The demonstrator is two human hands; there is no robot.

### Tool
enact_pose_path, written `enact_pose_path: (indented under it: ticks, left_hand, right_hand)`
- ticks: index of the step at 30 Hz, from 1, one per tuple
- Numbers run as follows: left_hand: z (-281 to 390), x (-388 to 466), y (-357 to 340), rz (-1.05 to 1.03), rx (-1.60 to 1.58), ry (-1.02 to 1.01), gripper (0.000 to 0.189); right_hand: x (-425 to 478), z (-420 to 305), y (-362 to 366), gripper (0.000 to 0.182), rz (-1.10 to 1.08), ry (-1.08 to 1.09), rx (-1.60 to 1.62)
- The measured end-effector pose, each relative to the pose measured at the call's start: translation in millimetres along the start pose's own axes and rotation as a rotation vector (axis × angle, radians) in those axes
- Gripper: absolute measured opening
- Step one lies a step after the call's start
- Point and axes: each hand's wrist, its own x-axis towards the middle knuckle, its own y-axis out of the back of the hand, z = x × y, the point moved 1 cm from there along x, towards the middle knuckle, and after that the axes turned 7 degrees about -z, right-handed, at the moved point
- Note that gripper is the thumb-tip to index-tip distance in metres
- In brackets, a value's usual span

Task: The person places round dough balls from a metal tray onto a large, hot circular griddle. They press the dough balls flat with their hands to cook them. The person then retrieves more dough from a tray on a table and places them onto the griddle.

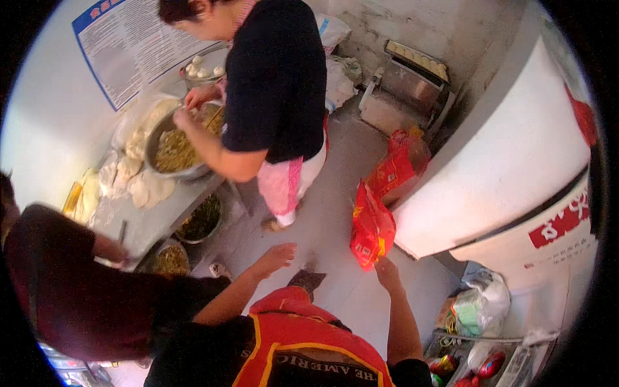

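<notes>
My right hand (387, 273) grips the near end of a red plastic bag (371, 222), which has yellow print and hangs over the tiled floor (329, 213). Its far end lies close to a second red bag (397, 163) beside a white cabinet or refrigerator (493, 169). Held out in front of my body, my left hand (275, 260) has nothing in it and its fingers are extended. I wear a red apron (309, 334) with yellow trim.
A co-worker (275, 82) stands ahead, hands over a large metal bowl of filling (179, 150). Dough pieces (150, 188) cover part of the table (162, 213). Another person (87, 295) is close on my left. A dough machine (411, 92) stands at the back wall, a loaded shelf (488, 338) at right.
</notes>
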Motion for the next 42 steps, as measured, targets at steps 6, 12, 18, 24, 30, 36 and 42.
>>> enact_pose_path:
  ticks: [6,12,18,24,30,36,42]
  left_hand:
    - [109,135,-30,-0.055,0.196,-0.13,0.05]
    - [187,219,-27,-0.018,0.183,-0.085,0.055]
    - [248,288,7,0.168,-0.005,-0.164,0.061]
    - [360,339,33,0.323,-0.305,-0.26,0.045]
    - [441,423,104,0.355,-0.166,-0.193,0.048]
    - [538,566,171,0.254,-0.013,-0.193,0.049]
    - [677,692,159,0.153,0.076,-0.195,0.046]
  right_hand:
    - [177,-16,37,0.03,-0.354,0.101,-0.169]
    - [301,41,38,0.023,-0.203,0.396,-0.161]
    - [426,69,50,0.022,-0.573,0.183,-0.2]
    - [575,30,123,0.037,-0.446,0.357,-0.212]
    - [675,-45,190,0.048,-0.42,0.008,0.199]
    - [708,24,261,0.049,0.041,-0.374,0.531]
    - [739,58,381,0.041,0.441,-0.698,0.072]
